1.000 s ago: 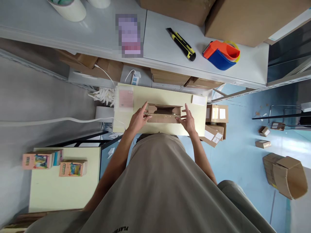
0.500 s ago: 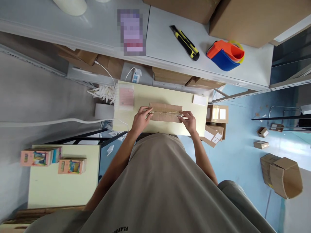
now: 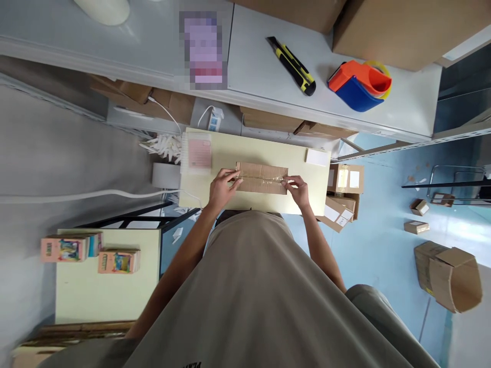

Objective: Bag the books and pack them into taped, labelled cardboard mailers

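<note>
Carton (image 3: pixel 262 185), long axis left-to-right

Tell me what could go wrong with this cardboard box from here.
The box's flaps might spring apart if the left hand or right hand lets go, since both hands touch the ends of the seam. Reaching for the tape dispenser on the shelf could also free a hand's end.

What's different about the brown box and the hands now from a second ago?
The cardboard box gaped open on top; now its flaps have come down and meet along a middle seam. The left hand and right hand have brought their fingers inward onto its ends. The cutter and tape dispenser stayed put.
</note>
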Motion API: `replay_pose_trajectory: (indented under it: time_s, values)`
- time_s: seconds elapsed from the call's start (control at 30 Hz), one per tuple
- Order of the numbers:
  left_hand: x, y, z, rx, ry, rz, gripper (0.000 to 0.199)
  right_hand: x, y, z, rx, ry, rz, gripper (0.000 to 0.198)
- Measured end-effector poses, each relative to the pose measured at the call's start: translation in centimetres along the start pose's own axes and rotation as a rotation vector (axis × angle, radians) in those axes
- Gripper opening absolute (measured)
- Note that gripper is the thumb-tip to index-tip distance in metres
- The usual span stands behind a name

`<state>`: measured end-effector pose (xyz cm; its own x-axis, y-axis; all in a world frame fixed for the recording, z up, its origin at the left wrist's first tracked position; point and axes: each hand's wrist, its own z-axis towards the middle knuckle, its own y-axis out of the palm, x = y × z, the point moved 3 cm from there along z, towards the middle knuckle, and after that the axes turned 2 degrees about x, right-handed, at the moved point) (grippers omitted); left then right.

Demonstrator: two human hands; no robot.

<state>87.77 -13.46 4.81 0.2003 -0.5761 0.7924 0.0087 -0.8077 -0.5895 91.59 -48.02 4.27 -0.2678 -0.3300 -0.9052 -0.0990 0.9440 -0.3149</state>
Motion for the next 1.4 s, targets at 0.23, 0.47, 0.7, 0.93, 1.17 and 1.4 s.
replay_pose_trajectory:
  time_s: [0.23,0.47,0.7,0.93,1.17,1.4]
  values:
    - [0.1,0.4,0.3,0.072,-0.052,-0.124,0.039,0.4,0.4,-0.2,0.064,0.063,0.020,0.053]
    - [0.3,0.7,0.0,0.114,-0.079,-0.165,0.050,0.8,0.9,-0.7,0.129,0.098,0.064,0.052]
    - [0.2,1.2,-0.1,0.154,-0.097,-0.128,0.051,1.2,1.0,-0.3,0.157,0.104,0.110,0.050]
    - [-0.9,1.6,0.4,0.184,-0.075,-0.219,0.046,2.0,0.9,-0.3,0.141,0.154,0.183,0.060]
    - [-1.5,2.3,1.0,0.196,-0.102,-0.394,0.054,2.0,1.2,-0.1,0.167,0.141,0.199,0.061]
    - [-0.9,2.0,1.1,0.201,-0.139,-0.399,0.054,1.4,1.6,-0.5,0.179,0.061,0.163,0.066]
